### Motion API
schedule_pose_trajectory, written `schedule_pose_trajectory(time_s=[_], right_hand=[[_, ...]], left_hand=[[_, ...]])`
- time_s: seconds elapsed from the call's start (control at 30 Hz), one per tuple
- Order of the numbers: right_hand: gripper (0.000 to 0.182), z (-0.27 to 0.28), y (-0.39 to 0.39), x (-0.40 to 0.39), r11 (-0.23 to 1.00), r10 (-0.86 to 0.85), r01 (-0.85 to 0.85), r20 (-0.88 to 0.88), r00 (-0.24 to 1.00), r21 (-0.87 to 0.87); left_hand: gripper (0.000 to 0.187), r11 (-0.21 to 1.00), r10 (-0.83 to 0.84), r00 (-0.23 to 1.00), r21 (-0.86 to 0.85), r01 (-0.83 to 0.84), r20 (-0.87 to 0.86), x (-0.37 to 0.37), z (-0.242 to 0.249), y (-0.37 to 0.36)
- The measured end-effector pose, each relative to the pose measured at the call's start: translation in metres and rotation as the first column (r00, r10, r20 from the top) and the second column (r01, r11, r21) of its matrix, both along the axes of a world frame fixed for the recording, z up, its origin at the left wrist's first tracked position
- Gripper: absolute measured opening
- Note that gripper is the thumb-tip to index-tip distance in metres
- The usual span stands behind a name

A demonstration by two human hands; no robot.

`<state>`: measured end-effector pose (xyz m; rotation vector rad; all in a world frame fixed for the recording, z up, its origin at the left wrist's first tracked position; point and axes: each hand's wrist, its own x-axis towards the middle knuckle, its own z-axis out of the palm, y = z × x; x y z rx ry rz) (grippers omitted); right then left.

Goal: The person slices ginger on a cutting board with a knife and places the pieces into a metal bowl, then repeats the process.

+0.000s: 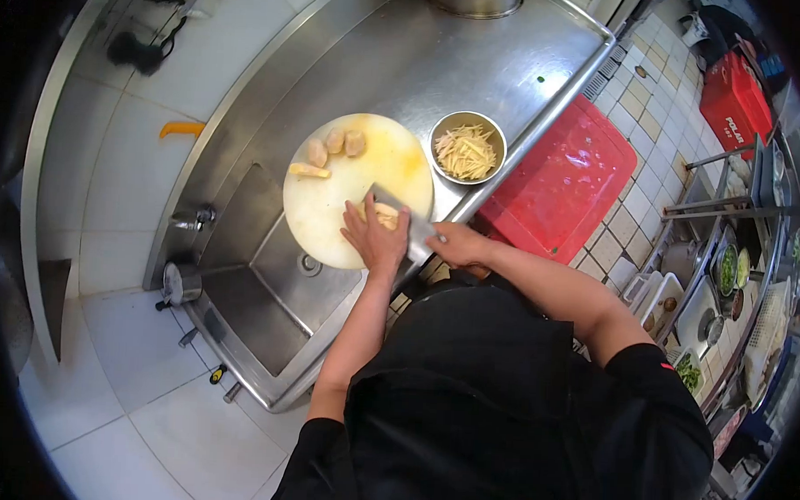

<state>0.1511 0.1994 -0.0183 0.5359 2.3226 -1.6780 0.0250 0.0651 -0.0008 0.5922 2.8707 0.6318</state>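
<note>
My right hand (457,246) is closed round the handle of a cleaver (422,237), whose wide blade stands at the lower right of the round white cutting board (322,216). My left hand (377,239) lies beside the blade, its fingers bent round some sliced ginger (386,216) and pressing it to the board. Peeled ginger pieces (336,142) rest near the board's upper edge, with a cut yellowish piece (309,170) just below them. To the right of the board, a metal bowl (434,144) holds a heap of thin ginger strips (467,153).
The board sits over a steel sink (274,312) and its counter (380,55). A tap (194,217) is on the left. Beyond the counter's right edge is a red lid-like surface (565,181). Shelves with food containers (725,268) line the far right.
</note>
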Motion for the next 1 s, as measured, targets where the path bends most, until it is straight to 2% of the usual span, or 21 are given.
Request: schedule_pose_trajectory(time_s=[0.03, 0.1, 0.13, 0.17, 0.23, 0.27, 0.37, 0.4, 0.43, 0.47, 0.5, 0.53, 0.57, 0.6, 0.67, 0.7, 0.77, 0.83, 0.9, 0.93, 1.0], right_hand=[[0.036, 0.022, -0.004, -0.006, 0.997, 0.042, -0.035, 0.106, 0.993, -0.062], [0.035, -0.004, -0.017, -0.016, 0.996, 0.088, -0.087, -0.041, 0.995, 0.027], [0.034, 0.001, -0.020, -0.019, 0.993, 0.101, -0.103, -0.049, 0.994, -0.050], [0.034, 0.007, -0.023, -0.020, 0.994, 0.094, -0.097, -0.051, 0.994, -0.045], [0.032, 0.013, -0.027, -0.023, 0.975, 0.114, -0.109, 0.018, 0.993, -0.193], [0.030, 0.015, -0.026, -0.024, 0.975, 0.116, -0.113, 0.003, 0.993, -0.194], [0.028, 0.027, -0.017, -0.018, 0.972, 0.076, -0.070, 0.021, 0.997, -0.225], [0.028, 0.013, -0.014, -0.016, 0.973, 0.076, -0.070, 0.019, 0.997, -0.222], [0.027, -0.016, -0.010, -0.012, 0.998, -0.002, -0.010, -0.189, 0.982, -0.064], [0.026, -0.032, -0.003, -0.005, 0.993, -0.046, 0.084, -0.397, 0.917, 0.079], [0.026, -0.009, 0.009, 0.003, 0.993, -0.044, 0.084, -0.396, 0.917, 0.084], [0.027, 0.043, 0.026, 0.013, 0.989, -0.148, 0.140, -0.183, 0.972, -0.056], [0.027, 0.073, 0.040, 0.020, 0.958, -0.219, 0.225, 0.048, 0.974, -0.179], [0.027, 0.072, 0.050, 0.026, 0.958, -0.223, 0.228, 0.045, 0.974, -0.174], [0.027, 0.071, 0.072, 0.037, 0.917, -0.387, 0.381, -0.032, 0.922, -0.114], [0.027, 0.078, 0.083, 0.044, 0.916, -0.393, 0.387, -0.037, 0.919, -0.109], [0.028, 0.097, 0.103, 0.059, 0.847, -0.510, 0.506, 0.023, 0.860, -0.160], [0.027, 0.095, 0.120, 0.071, 0.842, -0.531, 0.530, 0.022, 0.847, -0.106], [0.025, 0.096, 0.136, 0.082, 0.846, -0.522, 0.525, 0.061, 0.851, -0.088], [0.024, 0.097, 0.140, 0.087, 0.846, -0.518, 0.522, 0.064, 0.853, -0.107], [0.024, 0.097, 0.144, 0.094, 0.826, -0.533, 0.539, 0.086, 0.842, -0.165]], left_hand=[[0.083, 1.000, -0.011, 1.000, 0.006, 0.011, 0.000, -0.003, -0.008, -0.002], [0.074, 0.980, 0.053, 0.992, 0.197, -0.029, -0.117, -0.009, -0.027, -0.007], [0.060, 0.960, 0.096, 0.983, 0.274, -0.049, -0.158, -0.007, -0.025, -0.007], [0.060, 0.960, 0.090, 0.983, 0.278, -0.042, -0.160, -0.008, -0.026, -0.009], [0.051, 0.922, 0.119, 0.982, 0.384, -0.053, -0.149, -0.015, -0.027, -0.011], [0.043, 0.908, 0.157, 0.978, 0.409, -0.089, -0.135, -0.014, -0.029, -0.011], [0.041, 0.859, 0.180, 0.979, 0.499, -0.113, -0.090, -0.010, -0.023, -0.001], [0.041, 0.857, 0.181, 0.979, 0.502, -0.111, -0.091, -0.009, -0.020, 0.007], [0.039, 0.846, 0.141, 0.981, 0.531, -0.049, -0.133, -0.007, -0.017, 0.021], [0.037, 0.831, 0.102, 0.979, 0.557, 0.013, -0.174, -0.003, -0.013, 0.037], [0.037, 0.821, 0.077, 0.984, 0.571, 0.030, -0.162, 0.001, -0.007, 0.057], [0.036, 0.809, 0.022, 0.985, 0.581, 0.083, -0.172, 0.003, -0.004, 0.076], [0.036, 0.795, -0.033, 0.982, 0.591, 0.138, -0.185, 0.004, -0.001, 0.095], [0.036, 0.772, -0.086, 0.976, 0.607, 0.192, -0.200, 0.007, 0.003, 0.115], [0.034, 0.714, -0.186, 0.952, 0.632, 0.301, -0.243, 0.007, 0.002, 0.153], [0.034, 0.709, -0.191, 0.950, 0.635, 0.307, -0.247, 0.004, -0.002, 0.167], [0.032, 0.682, -0.260, 0.938, 0.645, 0.345, -0.228, -0.001, -0.016, 0.191], [0.027, 0.726, -0.282, 0.928, 0.579, 0.371, -0.242, -0.016, -0.033, 0.199], [0.027, 0.801, -0.398, 0.915, 0.461, 0.382, -0.067, -0.024, -0.036, 0.199], [0.025, 0.799, -0.369, 0.921, 0.463, 0.383, -0.125, -0.023, -0.033, 0.198], [0.024, 0.806, -0.327, 0.941, 0.493, 0.328, -0.093, -0.026, -0.024, 0.194]])
